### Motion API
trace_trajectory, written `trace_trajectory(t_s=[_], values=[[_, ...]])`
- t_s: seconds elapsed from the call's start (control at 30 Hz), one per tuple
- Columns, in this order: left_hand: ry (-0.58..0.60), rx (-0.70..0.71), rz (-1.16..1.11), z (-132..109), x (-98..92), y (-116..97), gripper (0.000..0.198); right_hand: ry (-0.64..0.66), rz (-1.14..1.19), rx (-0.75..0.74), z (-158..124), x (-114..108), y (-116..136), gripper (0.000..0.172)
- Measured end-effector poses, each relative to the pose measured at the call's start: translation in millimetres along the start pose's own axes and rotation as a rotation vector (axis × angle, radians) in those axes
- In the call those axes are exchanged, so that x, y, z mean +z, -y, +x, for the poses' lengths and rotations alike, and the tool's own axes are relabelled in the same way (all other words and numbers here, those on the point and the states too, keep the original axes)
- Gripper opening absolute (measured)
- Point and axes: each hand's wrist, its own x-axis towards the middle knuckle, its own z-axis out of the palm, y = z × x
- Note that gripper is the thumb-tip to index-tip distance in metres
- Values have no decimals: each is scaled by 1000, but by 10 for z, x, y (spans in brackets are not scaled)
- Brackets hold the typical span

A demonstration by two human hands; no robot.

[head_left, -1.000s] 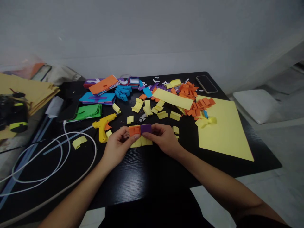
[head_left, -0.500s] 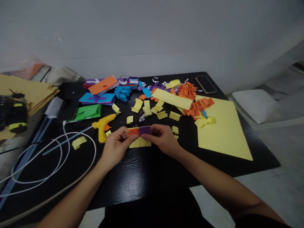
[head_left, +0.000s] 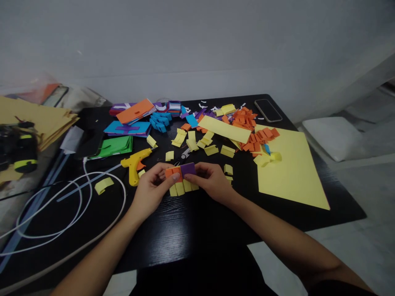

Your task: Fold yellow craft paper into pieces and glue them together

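Note:
Between my two hands is a small folded paper piece, with an orange part on the left, a purple part on the right and yellow strips hanging below. My left hand pinches its orange end, thumb in front and fingers behind. On the purple end, my right hand presses its thumb with the fingers curled behind. A pair of scissors lies just beyond the piece, partly hidden. To the left of my left hand rests a yellow glue gun with a glue stick in its back.
Folded yellow paper bits and an orange paper pile lie behind my hands. A large yellow sheet and a phone are at right. Green folded paper and a looped white cable occupy the left.
The paper piece has tilted slightly in my hands, its yellow strips now fanning out a little lower. My grip stays the same, and the view has shifted slightly.

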Motion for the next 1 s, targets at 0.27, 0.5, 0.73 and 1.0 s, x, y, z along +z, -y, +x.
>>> trace_trajectory(t_s=[0.27, 0.5, 0.73, 1.0], values=[[-28, 18, 117, 6, -28, 100, 28, 18, 32, -61, -37, 52, -7, 49], [-296, 181, 469, 73, -293, 14, 25, -172, 80, -120, 73, -39, -16, 40], [-427, 61, 1123, 274, -894, -4, 44, -287, 255, -24, 177, -139, 48, 19], [-319, 31, 1245, 297, -1047, 168, 57, -264, 502, 113, 182, -145, 90, 43]])
